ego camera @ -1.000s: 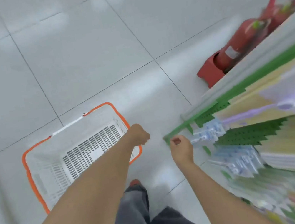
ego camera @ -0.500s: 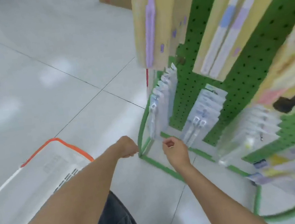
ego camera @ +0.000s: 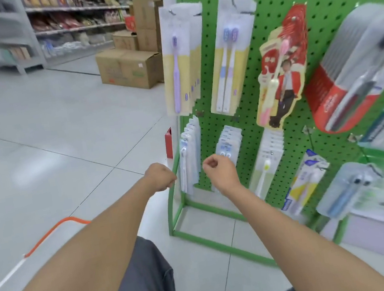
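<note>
My left hand (ego camera: pixel 159 176) is a closed fist holding nothing, just left of the green pegboard rack (ego camera: pixel 277 37). My right hand (ego camera: pixel 219 170) is also curled into an empty fist, in front of the rack's lowest row of small white packets (ego camera: pixel 191 155). Toothbrush packs hang higher up: a purple one (ego camera: pixel 181 63), a blue and purple pair (ego camera: pixel 229 55) and a red pack (ego camera: pixel 280 72). Only the orange rim of the white shopping basket (ego camera: pixel 55 231) shows, on the floor at lower left.
Cardboard boxes (ego camera: pixel 128 67) stand stacked on the floor behind the rack. Store shelves (ego camera: pixel 73 20) with goods line the far aisle. The rack's green base frame (ego camera: pixel 217 242) lies on the tiles near my legs. More packaged goods (ego camera: pixel 361 71) hang at right.
My view has swung up from the floor and basket to the pegboard rack. Both fists stay closed and now sit in front of the rack's lower packets.
</note>
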`<state>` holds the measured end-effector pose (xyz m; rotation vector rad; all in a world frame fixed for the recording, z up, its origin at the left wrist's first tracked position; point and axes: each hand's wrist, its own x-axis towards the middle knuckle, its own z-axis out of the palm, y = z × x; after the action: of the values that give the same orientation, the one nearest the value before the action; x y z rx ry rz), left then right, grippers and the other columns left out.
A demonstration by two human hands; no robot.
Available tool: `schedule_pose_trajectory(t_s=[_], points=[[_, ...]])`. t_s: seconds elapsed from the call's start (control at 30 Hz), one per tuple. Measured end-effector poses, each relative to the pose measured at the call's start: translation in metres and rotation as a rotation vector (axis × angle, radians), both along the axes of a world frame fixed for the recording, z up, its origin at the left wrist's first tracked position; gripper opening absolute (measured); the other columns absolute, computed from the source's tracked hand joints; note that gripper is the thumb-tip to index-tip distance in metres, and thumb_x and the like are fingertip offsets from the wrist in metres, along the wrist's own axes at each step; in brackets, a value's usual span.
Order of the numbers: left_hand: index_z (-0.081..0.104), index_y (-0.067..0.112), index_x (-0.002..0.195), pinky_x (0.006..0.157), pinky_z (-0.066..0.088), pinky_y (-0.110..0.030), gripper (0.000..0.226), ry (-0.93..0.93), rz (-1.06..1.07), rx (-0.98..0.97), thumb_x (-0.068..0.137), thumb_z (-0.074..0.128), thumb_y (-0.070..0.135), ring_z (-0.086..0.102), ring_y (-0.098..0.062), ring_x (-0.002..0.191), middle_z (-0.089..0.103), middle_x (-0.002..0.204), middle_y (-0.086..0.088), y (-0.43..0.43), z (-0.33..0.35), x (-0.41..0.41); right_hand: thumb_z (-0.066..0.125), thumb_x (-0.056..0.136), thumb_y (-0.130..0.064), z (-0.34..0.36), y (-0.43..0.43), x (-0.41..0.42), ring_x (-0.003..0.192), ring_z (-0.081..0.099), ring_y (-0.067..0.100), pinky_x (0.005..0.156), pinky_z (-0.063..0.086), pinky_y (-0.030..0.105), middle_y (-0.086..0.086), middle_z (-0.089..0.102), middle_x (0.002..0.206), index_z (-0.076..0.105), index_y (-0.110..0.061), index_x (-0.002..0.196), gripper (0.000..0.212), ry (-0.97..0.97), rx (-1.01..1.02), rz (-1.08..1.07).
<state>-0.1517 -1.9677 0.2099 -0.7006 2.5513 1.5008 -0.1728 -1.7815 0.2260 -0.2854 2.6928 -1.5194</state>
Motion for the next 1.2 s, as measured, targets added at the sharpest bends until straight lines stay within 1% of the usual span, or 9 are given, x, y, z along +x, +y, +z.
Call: schedule_pose_trajectory(t_s=[0.2, 0.3, 0.37, 0.47, 0.6, 0.83, 0.93, 1.03, 1.2], points=[[0.062, 0.006, 0.065, 0.071, 0.049, -0.032, 0.019, 0.207, 0.087, -0.013, 0.082, 0.053, 0.005, 0.061, -0.026, 0.073, 0.066, 0.074, -0.011, -0.005, 0.068, -0.020, 0.055, 0.094, -0.011, 0.054, -0.005, -0.014, 0.087, 0.061, 0.015, 0.070, 0.047, 0.020, -0.004, 0.064, 0.090, 0.065, -0.016, 0.098, 0.011, 0.095, -0.063, -0.033], [0.059, 0.011, 0.067, 0.073, 0.051, -0.033, 0.020, 0.348, 0.147, -0.029, 0.085, 0.051, 0.006, 0.062, -0.027, 0.079, 0.064, 0.079, -0.007, -0.011, 0.111, -0.031, 0.055, 0.095, -0.010, 0.090, -0.017, -0.022, 0.092, 0.059, 0.014, 0.078, 0.049, 0.023, -0.003, 0.063, 0.097, 0.065, -0.013, 0.106, 0.016, 0.190, -0.106, -0.035], [0.062, 0.014, 0.085, 0.086, 0.055, -0.038, 0.012, 0.432, 0.204, -0.057, 0.087, 0.051, 0.010, 0.064, -0.029, 0.096, 0.066, 0.098, -0.008, -0.014, 0.141, -0.037, 0.054, 0.096, -0.009, 0.119, -0.030, -0.026, 0.100, 0.058, 0.013, 0.089, 0.050, 0.027, -0.001, 0.064, 0.109, 0.063, -0.012, 0.117, 0.023, 0.254, -0.143, -0.028], [0.051, 0.013, 0.132, 0.102, 0.046, -0.040, 0.037, 0.520, 0.214, -0.087, 0.095, 0.048, 0.012, 0.054, -0.028, 0.120, 0.056, 0.133, -0.009, -0.014, 0.176, -0.047, 0.051, 0.097, -0.009, 0.158, -0.050, -0.032, 0.120, 0.052, 0.014, 0.102, 0.045, 0.031, 0.001, 0.055, 0.134, 0.050, -0.013, 0.136, 0.039, 0.320, -0.170, -0.025], [0.040, 0.012, 0.147, 0.111, 0.034, -0.031, 0.046, 0.726, 0.203, -0.050, 0.101, 0.045, 0.010, 0.044, -0.022, 0.134, 0.046, 0.148, -0.007, -0.006, 0.212, -0.061, 0.048, 0.096, -0.005, 0.194, -0.071, -0.048, 0.131, 0.044, 0.019, 0.108, 0.038, 0.032, 0.006, 0.045, 0.142, 0.039, -0.012, 0.144, 0.049, 0.393, -0.191, -0.074], [0.049, 0.012, 0.139, 0.104, 0.043, -0.036, 0.040, 0.753, 0.255, 0.108, 0.099, 0.046, 0.013, 0.056, -0.022, 0.118, 0.060, 0.130, -0.006, -0.003, 0.237, -0.087, 0.046, 0.097, -0.006, 0.222, -0.088, -0.072, 0.115, 0.054, 0.022, 0.097, 0.046, 0.035, 0.007, 0.055, 0.126, 0.042, -0.012, 0.138, 0.042, 0.378, -0.188, -0.151], [0.061, 0.011, 0.121, 0.093, 0.049, -0.033, 0.025, 0.756, 0.281, 0.158, 0.099, 0.049, 0.016, 0.060, -0.019, 0.100, 0.065, 0.116, -0.004, -0.003, 0.239, -0.093, 0.048, 0.097, -0.008, 0.225, -0.094, -0.078, 0.109, 0.057, 0.022, 0.091, 0.047, 0.034, 0.007, 0.059, 0.120, 0.049, -0.011, 0.128, 0.032, 0.362, -0.174, -0.181], [0.062, 0.013, 0.112, 0.091, 0.052, -0.037, 0.018, 0.765, 0.300, 0.170, 0.098, 0.051, 0.017, 0.061, -0.021, 0.098, 0.064, 0.107, -0.002, -0.007, 0.239, -0.099, 0.048, 0.097, -0.009, 0.227, -0.094, -0.082, 0.098, 0.057, 0.019, 0.080, 0.045, 0.030, 0.005, 0.062, 0.112, 0.056, -0.010, 0.115, 0.020, 0.361, -0.223, -0.214], [0.062, 0.021, 0.081, 0.082, 0.053, -0.037, 0.017, 0.773, 0.259, 0.213, 0.095, 0.053, 0.017, 0.062, -0.022, 0.086, 0.067, 0.090, -0.001, -0.011, 0.240, -0.109, 0.049, 0.096, -0.013, 0.229, -0.100, -0.085, 0.091, 0.060, 0.019, 0.081, 0.050, 0.033, 0.007, 0.067, 0.102, 0.067, -0.009, 0.102, 0.019, 0.457, -0.282, -0.249]])
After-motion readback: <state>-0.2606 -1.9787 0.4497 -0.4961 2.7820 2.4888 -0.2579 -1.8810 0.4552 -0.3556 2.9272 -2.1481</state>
